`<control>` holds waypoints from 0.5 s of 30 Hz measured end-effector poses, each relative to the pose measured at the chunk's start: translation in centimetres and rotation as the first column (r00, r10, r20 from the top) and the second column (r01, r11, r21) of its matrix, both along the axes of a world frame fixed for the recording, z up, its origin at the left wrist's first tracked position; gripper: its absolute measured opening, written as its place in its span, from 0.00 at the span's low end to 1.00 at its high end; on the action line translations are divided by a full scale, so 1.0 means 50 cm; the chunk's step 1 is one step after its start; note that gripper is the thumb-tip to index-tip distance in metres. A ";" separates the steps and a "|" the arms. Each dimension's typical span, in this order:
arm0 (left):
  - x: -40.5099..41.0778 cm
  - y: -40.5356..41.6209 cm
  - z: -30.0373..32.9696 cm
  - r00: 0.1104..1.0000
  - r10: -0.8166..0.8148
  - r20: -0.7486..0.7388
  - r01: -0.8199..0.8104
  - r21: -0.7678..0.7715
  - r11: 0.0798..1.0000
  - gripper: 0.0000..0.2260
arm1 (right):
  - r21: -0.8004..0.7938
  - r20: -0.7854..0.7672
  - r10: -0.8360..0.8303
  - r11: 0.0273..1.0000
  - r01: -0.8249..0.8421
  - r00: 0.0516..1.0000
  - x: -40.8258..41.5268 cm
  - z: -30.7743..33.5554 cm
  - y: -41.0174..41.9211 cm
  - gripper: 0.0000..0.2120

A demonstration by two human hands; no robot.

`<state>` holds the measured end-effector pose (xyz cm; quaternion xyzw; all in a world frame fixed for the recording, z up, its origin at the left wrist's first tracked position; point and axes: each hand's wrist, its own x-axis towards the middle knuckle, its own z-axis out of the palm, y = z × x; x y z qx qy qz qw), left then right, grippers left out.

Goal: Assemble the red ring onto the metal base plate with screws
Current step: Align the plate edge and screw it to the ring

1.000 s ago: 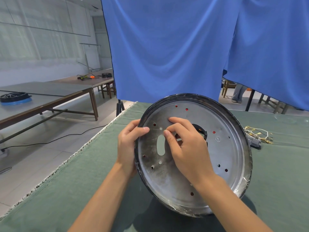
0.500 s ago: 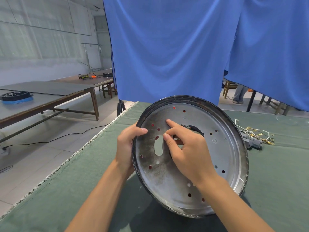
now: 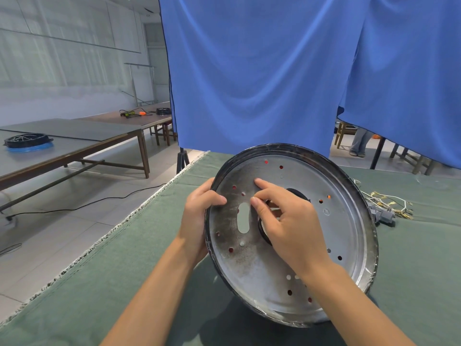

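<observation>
From the head camera, we see the metal plate [image 3: 344, 236] tilted up on its lower edge at centre right of the frame, standing on the green cloth table [image 3: 104, 283]. Red shows through several of its small holes. Our left hand [image 3: 199, 216] grips the plate's left rim, thumb over the front face. Our right hand [image 3: 287, 221] rests on the plate's middle, forefinger and thumb extended beside the oval slot; whether they pinch anything, we cannot tell. A bundle of wires [image 3: 384, 208] lies right of the plate.
</observation>
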<state>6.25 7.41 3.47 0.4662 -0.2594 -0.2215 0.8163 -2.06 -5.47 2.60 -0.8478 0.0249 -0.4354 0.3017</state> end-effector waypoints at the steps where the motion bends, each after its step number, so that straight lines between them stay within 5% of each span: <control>1: -0.001 -0.001 0.001 1.000 0.015 0.010 -0.015 0.000 1.000 0.19 | -0.010 0.003 -0.030 0.999 0.030 1.000 -0.001 0.002 -0.001 0.05; 9: -0.010 -0.005 0.006 0.991 0.101 0.091 -0.103 0.021 0.994 0.22 | -0.122 -0.004 -0.170 0.978 0.169 0.985 -0.002 0.008 0.006 0.13; 15: -0.022 -0.012 0.005 0.988 0.110 0.106 -0.109 -0.013 0.994 0.22 | 0.005 -0.103 -0.133 0.991 0.134 0.986 0.012 0.026 0.015 0.20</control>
